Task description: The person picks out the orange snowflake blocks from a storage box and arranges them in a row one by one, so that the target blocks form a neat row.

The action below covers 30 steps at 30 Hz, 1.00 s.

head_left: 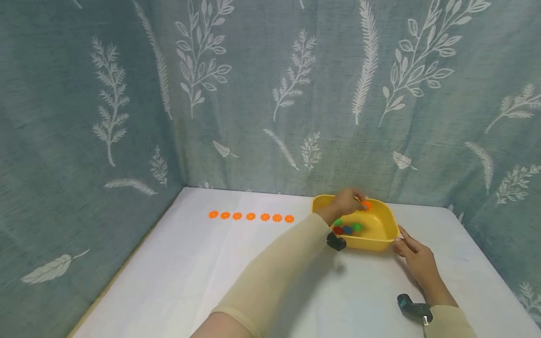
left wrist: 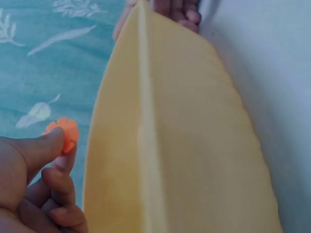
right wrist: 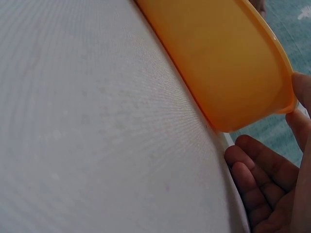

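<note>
Over the yellow basin (head_left: 374,245), my left hand (head_left: 347,202) pinches an orange flower-shaped disc (head_left: 367,205) between thumb and finger. The left wrist view shows that orange disc (left wrist: 67,133) close up, its notched edge clear of the basin wall (left wrist: 194,121). My right hand (head_left: 418,258) holds the basin's near right corner, thumb and a finger on the rim; its other fingers (right wrist: 262,170) curl loosely below in the right wrist view. In the basin lie green (head_left: 357,226), blue (head_left: 347,230) and red (head_left: 338,230) pieces, partly hidden by my left forearm.
A straight row of several orange flower-shaped discs (head_left: 251,216) lies on the white table (head_left: 169,281), left of the basin. Patterned teal curtain (head_left: 262,94) hangs behind the table and along its sides. My left sleeve (head_left: 274,267) crosses over the table's middle.
</note>
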Available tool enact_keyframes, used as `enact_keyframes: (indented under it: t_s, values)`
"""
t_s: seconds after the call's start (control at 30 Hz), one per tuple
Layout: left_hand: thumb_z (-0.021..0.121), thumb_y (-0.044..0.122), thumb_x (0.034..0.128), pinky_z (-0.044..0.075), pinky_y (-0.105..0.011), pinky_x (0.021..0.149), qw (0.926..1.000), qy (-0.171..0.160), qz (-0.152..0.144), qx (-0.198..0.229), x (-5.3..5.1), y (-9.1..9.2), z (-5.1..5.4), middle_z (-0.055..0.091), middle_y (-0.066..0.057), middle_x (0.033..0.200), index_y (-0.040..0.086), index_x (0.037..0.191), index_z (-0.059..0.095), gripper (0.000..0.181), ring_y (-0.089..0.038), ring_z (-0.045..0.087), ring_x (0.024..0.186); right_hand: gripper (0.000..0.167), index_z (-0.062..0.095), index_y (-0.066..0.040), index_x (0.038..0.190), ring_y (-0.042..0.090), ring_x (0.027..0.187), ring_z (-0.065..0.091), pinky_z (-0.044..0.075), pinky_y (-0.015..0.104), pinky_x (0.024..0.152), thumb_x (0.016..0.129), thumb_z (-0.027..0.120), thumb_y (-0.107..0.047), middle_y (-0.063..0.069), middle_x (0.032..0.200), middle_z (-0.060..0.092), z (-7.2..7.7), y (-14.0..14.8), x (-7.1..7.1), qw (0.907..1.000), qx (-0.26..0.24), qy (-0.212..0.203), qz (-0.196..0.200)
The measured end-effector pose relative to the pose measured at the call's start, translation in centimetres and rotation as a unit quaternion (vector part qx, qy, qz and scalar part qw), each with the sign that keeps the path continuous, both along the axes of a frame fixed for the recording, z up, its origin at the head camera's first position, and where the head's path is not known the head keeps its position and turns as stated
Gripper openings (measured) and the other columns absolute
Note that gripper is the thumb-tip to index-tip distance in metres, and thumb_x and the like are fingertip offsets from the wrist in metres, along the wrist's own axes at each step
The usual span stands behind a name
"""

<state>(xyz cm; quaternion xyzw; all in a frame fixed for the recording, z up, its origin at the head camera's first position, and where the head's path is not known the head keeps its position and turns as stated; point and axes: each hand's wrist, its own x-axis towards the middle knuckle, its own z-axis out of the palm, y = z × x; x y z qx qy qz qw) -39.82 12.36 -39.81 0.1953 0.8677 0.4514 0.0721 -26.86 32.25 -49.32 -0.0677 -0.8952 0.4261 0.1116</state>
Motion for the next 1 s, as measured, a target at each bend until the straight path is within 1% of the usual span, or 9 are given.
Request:
enact_keyframes:
  t_s: [0.17,0.3,0.37,0.47,0.57,0.77,0.83,0.9,1.0]
  values:
    - [0.077,0.012,0.0846,0.048,-0.025,0.064,0.9991,-0.027,-0.001,0.032,0.1,-2.2,0.7,0.061,0.002,0.098,0.010,0.094,0.069,0.013,-0.018,0.061,0.081,0.063,0.031,-0.017,0.152,0.039,0.104,0.063,0.046,0.056,0.090,0.101,0.041,-0.052,0.024,0.136,0.051,0.2,0.0,0.1,1.0000,-0.007,-0.001,0.005]
    - [0.077,0.013,0.0852,0.048,-0.027,0.064,0.9989,-0.030,-0.004,0.036,-0.1,-4.1,0.6,0.060,0.001,0.103,0.011,0.094,0.067,0.013,-0.021,0.062,0.086,0.063,0.030,-0.018,0.152,0.036,0.103,0.064,0.047,0.055,0.088,0.101,0.041,-0.052,0.024,0.140,0.047,0.3,0.0,0.2,1.0000,-0.006,-0.007,0.005]
    - [0.077,0.013,0.0852,0.049,-0.027,0.065,0.9991,-0.026,-0.007,0.034,-0.3,-5.0,0.6,0.061,0.000,0.108,0.012,0.094,0.067,0.013,-0.019,0.061,0.085,0.063,0.030,-0.018,0.152,0.029,0.098,0.067,0.046,0.056,0.088,0.101,0.041,-0.052,0.024,0.138,0.048,0.3,0.1,0.2,0.9999,-0.008,-0.007,0.003]
    - [0.076,0.014,0.0855,0.051,-0.030,0.069,0.9993,-0.022,-0.012,0.028,-0.4,-6.4,0.6,0.060,-0.001,0.114,0.012,0.096,0.068,0.013,-0.016,0.061,0.084,0.063,0.030,-0.019,0.152,0.010,0.087,0.065,0.046,0.057,0.089,0.100,0.042,-0.052,0.024,0.136,0.051,0.3,0.1,0.3,0.9999,-0.011,-0.005,0.001]
    - [0.077,0.015,0.0850,0.052,-0.031,0.072,0.9995,-0.025,0.000,0.020,-0.5,-7.9,0.8,0.061,0.000,0.110,0.013,0.096,0.068,0.014,-0.017,0.061,0.085,0.063,0.030,-0.018,0.152,-0.003,0.082,0.059,0.046,0.056,0.088,0.100,0.043,-0.052,0.024,0.137,0.050,0.4,0.2,0.3,0.9999,-0.013,-0.005,0.007]
    - [0.077,0.017,0.0850,0.051,-0.030,0.072,0.9991,-0.023,0.029,0.022,-0.8,-11.3,1.1,0.062,0.001,0.105,0.013,0.097,0.069,0.015,-0.016,0.060,0.088,0.061,0.032,-0.017,0.152,-0.007,0.077,0.056,0.051,0.046,0.082,0.101,0.042,-0.050,0.025,0.127,0.058,0.4,0.1,0.4,0.9999,0.007,0.004,0.009]
    - [0.077,0.018,0.0854,0.051,-0.032,0.074,0.9984,-0.025,0.043,0.026,-0.8,-12.6,1.1,0.062,0.001,0.108,0.014,0.098,0.069,0.015,-0.017,0.060,0.091,0.062,0.031,-0.016,0.152,-0.011,0.076,0.053,0.050,0.048,0.083,0.101,0.042,-0.050,0.026,0.128,0.057,0.4,0.2,0.4,0.9999,0.004,0.004,0.009]
    - [0.076,0.017,0.0853,0.051,-0.034,0.076,0.9974,-0.030,0.057,0.033,-0.9,-14.0,1.1,0.062,0.001,0.110,0.013,0.098,0.069,0.015,-0.020,0.061,0.094,0.064,0.029,-0.017,0.152,-0.013,0.074,0.051,0.046,0.055,0.087,0.100,0.042,-0.052,0.026,0.130,0.056,0.4,0.2,0.4,0.9999,-0.005,-0.003,0.009]
    - [0.077,0.016,0.0846,0.050,-0.038,0.080,0.9954,-0.040,0.076,0.041,-0.9,-16.2,1.0,0.061,0.000,0.113,0.013,0.097,0.068,0.015,-0.022,0.061,0.097,0.065,0.026,-0.018,0.153,-0.008,0.075,0.055,0.044,0.060,0.089,0.100,0.041,-0.053,0.027,0.131,0.055,0.4,0.2,0.4,0.9998,-0.010,-0.014,0.007]
